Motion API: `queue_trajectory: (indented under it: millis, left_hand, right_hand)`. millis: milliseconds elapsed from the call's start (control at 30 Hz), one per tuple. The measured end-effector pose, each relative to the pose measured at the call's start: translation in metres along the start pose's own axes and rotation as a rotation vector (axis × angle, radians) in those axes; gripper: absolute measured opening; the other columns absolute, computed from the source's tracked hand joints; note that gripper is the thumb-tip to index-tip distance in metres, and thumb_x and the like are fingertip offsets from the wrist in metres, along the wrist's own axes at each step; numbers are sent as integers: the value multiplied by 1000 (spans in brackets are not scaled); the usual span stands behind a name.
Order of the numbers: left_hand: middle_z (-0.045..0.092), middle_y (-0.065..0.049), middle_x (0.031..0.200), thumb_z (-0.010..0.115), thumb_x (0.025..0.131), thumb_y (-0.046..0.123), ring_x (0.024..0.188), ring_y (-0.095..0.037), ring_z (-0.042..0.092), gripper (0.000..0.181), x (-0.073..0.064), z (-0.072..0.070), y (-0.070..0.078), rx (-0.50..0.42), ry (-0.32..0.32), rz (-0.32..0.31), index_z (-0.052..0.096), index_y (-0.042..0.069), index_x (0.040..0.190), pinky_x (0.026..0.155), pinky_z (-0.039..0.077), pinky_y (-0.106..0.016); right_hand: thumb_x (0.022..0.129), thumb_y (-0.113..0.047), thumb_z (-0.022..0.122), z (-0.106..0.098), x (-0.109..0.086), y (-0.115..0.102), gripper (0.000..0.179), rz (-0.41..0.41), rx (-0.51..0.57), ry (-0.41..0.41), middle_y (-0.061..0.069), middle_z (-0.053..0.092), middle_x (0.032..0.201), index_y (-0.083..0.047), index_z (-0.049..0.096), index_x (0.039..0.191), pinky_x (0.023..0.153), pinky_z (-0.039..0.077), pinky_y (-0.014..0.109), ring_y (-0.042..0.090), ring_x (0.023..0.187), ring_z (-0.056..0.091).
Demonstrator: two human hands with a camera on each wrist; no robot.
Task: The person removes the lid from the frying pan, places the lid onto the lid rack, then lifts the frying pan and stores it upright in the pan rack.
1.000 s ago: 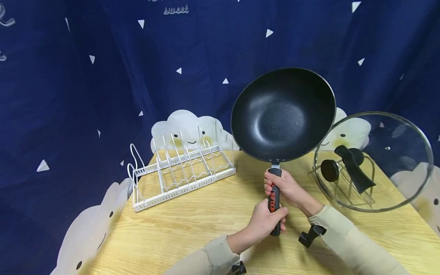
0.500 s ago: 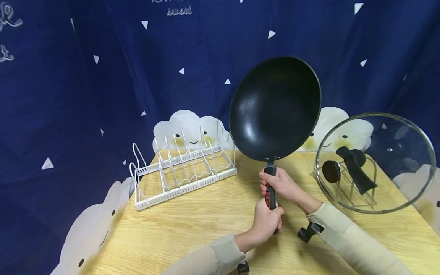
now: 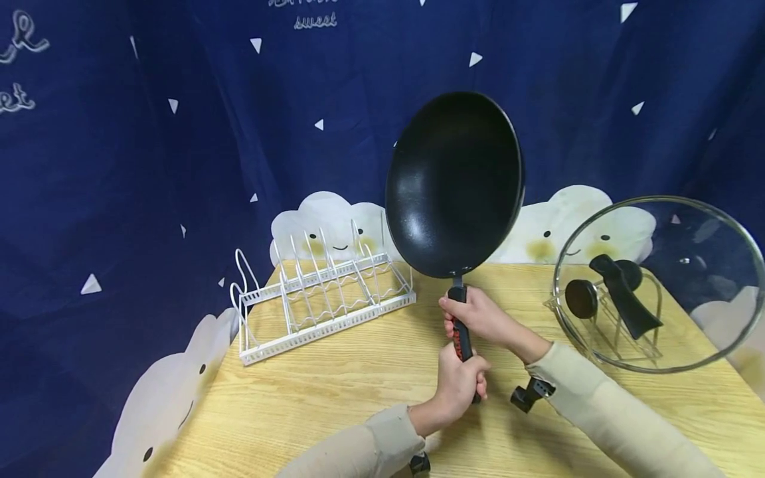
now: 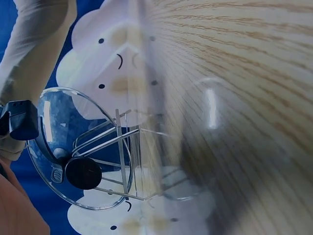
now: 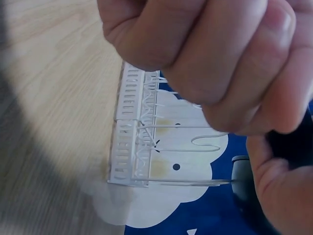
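A black wok (image 3: 454,186) is held upright over the table, its inside facing the head camera and turned somewhat to the left. My right hand (image 3: 481,315) grips the upper part of its black handle, just below the metal neck. Lower down, my left hand (image 3: 457,382) wraps round the same handle near its end. In the right wrist view, curled fingers of the right hand (image 5: 210,63) fill the top, and part of the wok (image 5: 244,191) shows dark at the lower right. The left wrist view catches only an edge of the left hand (image 4: 19,210).
A white wire rack (image 3: 329,305) with upright dividers stands left of the wok on the wooden table (image 3: 335,411). At the right, a glass lid (image 3: 657,368) with a black handle leans in a wire stand (image 3: 603,325). A dark blue curtain (image 3: 358,66) hangs behind.
Both hands have shifted slightly left with the wok. Its pan has turned about the handle, so it looks narrower and stands more upright. The rack and lid stay in place.
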State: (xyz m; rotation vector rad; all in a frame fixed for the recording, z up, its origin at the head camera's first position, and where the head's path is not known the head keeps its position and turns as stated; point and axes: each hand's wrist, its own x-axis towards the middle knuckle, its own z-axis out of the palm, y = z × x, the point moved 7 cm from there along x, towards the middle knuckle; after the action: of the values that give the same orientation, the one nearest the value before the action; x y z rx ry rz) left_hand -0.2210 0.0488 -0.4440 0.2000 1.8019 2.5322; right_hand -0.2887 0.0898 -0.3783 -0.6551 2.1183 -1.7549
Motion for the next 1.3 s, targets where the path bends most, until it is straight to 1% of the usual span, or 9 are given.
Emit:
queue_trajectory:
  millis: [167,333,467,600,767,867,1033,1200,1300]
  left_hand:
    - [42,1,41,52,71,-10,29,-8,43,22,1,-3,5,-30,9,43,44,10,65,29,40,-23]
    - [42,2,41,52,72,-8,30,-8,43,22,3,-5,9,-66,-7,69,44,11,64,29,40,-25]
    - [40,2,41,51,72,-9,29,-9,42,23,4,-5,13,-99,-19,94,42,11,64,29,39,-24]
    - [40,4,41,51,73,-7,29,-8,42,23,2,-6,17,-139,-31,96,42,11,63,29,39,-23]
    - [40,5,41,51,75,-5,29,-7,42,23,1,-9,20,-173,-46,84,41,12,63,29,39,-23]
    - [40,5,41,51,75,-5,29,-8,42,21,1,-11,22,-188,-56,81,41,11,65,29,40,-23]
    - [39,5,41,51,75,-4,29,-8,41,20,0,-13,25,-229,-73,76,40,11,67,30,39,-24]
    - [38,7,42,50,75,-4,31,-6,40,21,-4,-15,29,-277,-114,68,38,11,68,30,37,-22]
    - [38,8,42,50,75,-2,31,-5,40,20,-6,-18,31,-302,-126,55,37,11,68,29,36,-21]
  right_hand:
    - [99,-14,48,8,4,-12,28,0,-62,-13,10,56,63,3,50,78,55,52,31,18,55,58]
    - [98,-13,48,11,9,-20,29,-5,-132,-7,9,57,59,2,51,74,53,51,30,18,53,58]
    - [97,-14,49,13,12,-24,30,10,-148,-5,9,57,58,2,52,71,51,51,29,17,51,58]
    - [97,-15,50,17,15,-25,32,28,-175,-2,7,57,56,1,52,69,50,51,29,16,50,57]
    - [97,-16,50,21,18,-29,33,29,-207,-4,7,58,55,1,54,68,53,52,29,17,50,58]
    - [96,-14,50,23,20,-30,32,36,-185,-4,8,58,55,2,53,69,53,53,30,18,50,59]
    - [96,-10,50,27,24,-27,29,49,-89,-19,9,56,56,2,50,69,52,53,30,17,49,56]
    - [95,-14,54,33,26,-26,30,28,-17,-66,8,55,57,1,49,70,51,51,29,16,50,55]
    - [96,-16,55,36,29,-25,30,29,49,-106,9,54,59,1,48,71,52,50,28,16,52,54]
